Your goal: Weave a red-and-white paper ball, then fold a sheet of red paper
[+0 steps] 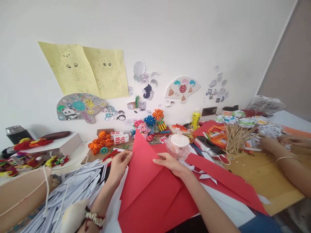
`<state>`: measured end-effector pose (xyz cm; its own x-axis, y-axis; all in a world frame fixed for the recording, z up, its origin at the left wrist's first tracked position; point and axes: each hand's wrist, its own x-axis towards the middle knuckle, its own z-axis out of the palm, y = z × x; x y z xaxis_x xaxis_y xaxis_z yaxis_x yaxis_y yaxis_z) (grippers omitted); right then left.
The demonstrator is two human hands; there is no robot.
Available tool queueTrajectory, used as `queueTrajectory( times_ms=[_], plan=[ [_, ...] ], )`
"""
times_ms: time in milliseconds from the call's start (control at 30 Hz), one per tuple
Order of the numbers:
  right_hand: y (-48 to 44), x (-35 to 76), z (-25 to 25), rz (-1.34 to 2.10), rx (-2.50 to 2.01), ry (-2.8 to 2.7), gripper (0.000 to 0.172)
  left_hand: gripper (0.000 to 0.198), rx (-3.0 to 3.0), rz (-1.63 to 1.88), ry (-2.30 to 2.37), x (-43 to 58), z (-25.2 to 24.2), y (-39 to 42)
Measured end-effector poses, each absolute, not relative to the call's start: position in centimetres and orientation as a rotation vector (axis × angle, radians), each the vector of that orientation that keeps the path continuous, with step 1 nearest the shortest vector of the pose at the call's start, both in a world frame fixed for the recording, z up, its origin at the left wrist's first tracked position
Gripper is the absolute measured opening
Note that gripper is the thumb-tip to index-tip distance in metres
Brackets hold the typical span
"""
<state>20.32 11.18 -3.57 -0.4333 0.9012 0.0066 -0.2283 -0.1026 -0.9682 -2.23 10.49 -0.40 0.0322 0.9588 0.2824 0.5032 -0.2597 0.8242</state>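
Note:
A large sheet of red paper (145, 181), folded so that its far end comes to a point, is held up in front of me. My left hand (121, 164) pinches its left edge, fingertips curled against the paper. On the right edge, my right hand (168, 163) grips the paper, with the thumb on the near face and the fingers partly hidden. A diagonal fold line crosses the lower part, and more red layers lie beneath. Just beyond my right hand is a lidded plastic cup (179, 142) in a clear wrapper.
White paper strips (73, 191) heap up on the left. Orange craft flowers (103, 142) and white cans (120, 139) stand near the wall. To the right are a phone (210, 145), a bundle of sticks (236, 139) and another person's arm (289, 161) over a wooden board (262, 181).

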Motion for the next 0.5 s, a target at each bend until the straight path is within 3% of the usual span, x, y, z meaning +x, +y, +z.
queueTrajectory(
  times_ms=[133, 267, 367, 500],
  plan=[
    [10.9, 21.1, -3.4, 1.694, -0.840, -1.394, 0.041, 0.061, 1.781, 1.251, 1.530, -2.7, -0.3, 11.1],
    [11.0, 21.2, -3.7, 1.596, -0.890, -1.403, 0.037, 0.051, 1.886, 1.285, 1.677, -2.9, 1.1, 9.5],
    [10.7, 20.9, -3.3, 1.517, -0.892, -1.406, 0.036, 0.048, 2.104, 1.230, 1.802, -3.3, 1.0, 4.9],
    [9.9, 20.3, -2.2, 1.445, -0.858, -1.454, 0.036, 0.037, 2.295, 1.158, 1.979, -3.8, -3.2, -2.5]
  ],
)
